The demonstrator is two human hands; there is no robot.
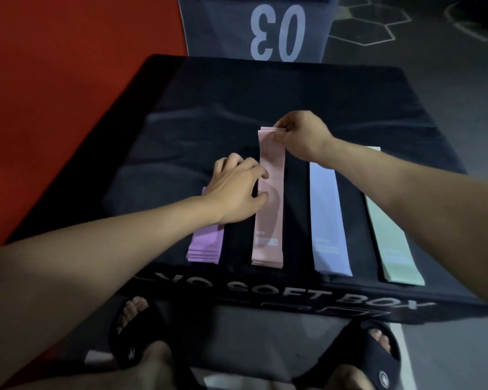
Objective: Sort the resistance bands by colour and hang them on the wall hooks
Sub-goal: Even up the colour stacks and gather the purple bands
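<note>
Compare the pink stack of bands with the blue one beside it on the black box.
The pink stack is being handled: the right hand pinches its far end and the left hand rests on its edge. The blue stack lies untouched. Pink sits left of blue, with a bare strip of the black box between them. Both lie flat, lengthwise, with a pale label near the near end.

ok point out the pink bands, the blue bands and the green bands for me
pink bands (268, 220): head view, middle of the top strip.
blue bands (328, 220): head view, middle of the strip.
green bands (393, 243): head view, lower half, below the right forearm.
</note>
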